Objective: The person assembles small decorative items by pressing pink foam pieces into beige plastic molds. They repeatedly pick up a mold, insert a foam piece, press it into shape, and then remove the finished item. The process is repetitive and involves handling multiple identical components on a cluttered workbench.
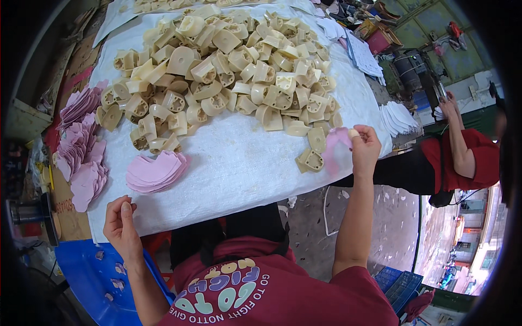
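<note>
My right hand [363, 142], at the right edge of the white-covered table, pinches a thin pink cut piece [338, 148], blurred by motion. Beside that piece lie two cream plastic shoe heels [311, 161], apart from the main heap. Over the table's left front edge, my left hand [120, 221] is closed with thumb against fingers; whatever they hold, if anything, cannot be made out. A fanned stack of pink cut pieces [156, 171] lies just beyond it. Farther back spreads a large heap of cream shoe heels [225, 73].
More pink stacks [81, 149] line the table's left side. A blue plastic tub [87, 285] with small covered pieces stands below my left arm. White sheets [398, 118] lie past the right edge, where another person in red [462, 152] works. Blue crates [397, 288] stand lower right.
</note>
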A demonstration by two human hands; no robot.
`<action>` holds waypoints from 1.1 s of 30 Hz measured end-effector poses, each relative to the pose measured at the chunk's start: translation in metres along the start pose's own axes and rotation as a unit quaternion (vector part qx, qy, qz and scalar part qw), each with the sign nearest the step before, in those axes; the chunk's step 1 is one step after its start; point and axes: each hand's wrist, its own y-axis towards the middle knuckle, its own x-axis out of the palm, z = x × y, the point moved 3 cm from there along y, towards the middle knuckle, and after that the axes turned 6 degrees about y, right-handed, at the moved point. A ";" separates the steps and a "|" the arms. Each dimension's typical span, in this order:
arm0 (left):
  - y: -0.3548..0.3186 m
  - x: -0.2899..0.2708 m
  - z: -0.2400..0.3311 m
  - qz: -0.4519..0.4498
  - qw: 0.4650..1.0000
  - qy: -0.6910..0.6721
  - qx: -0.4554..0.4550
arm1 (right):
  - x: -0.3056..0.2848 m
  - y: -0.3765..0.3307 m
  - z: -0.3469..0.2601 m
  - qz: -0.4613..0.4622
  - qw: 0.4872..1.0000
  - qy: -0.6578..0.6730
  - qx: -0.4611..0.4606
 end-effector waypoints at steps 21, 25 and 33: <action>-0.003 0.014 -0.006 0.016 0.999 0.014 0.037 | 0.165 -0.124 -0.153 -0.323 0.913 0.102 -0.229; -0.010 0.010 0.003 0.004 0.999 0.010 0.047 | 0.250 -0.185 -0.194 -0.407 0.843 0.058 -0.347; 0.003 0.009 0.010 0.034 0.987 0.077 0.136 | 0.266 -0.188 -0.174 -0.453 0.830 0.041 -0.323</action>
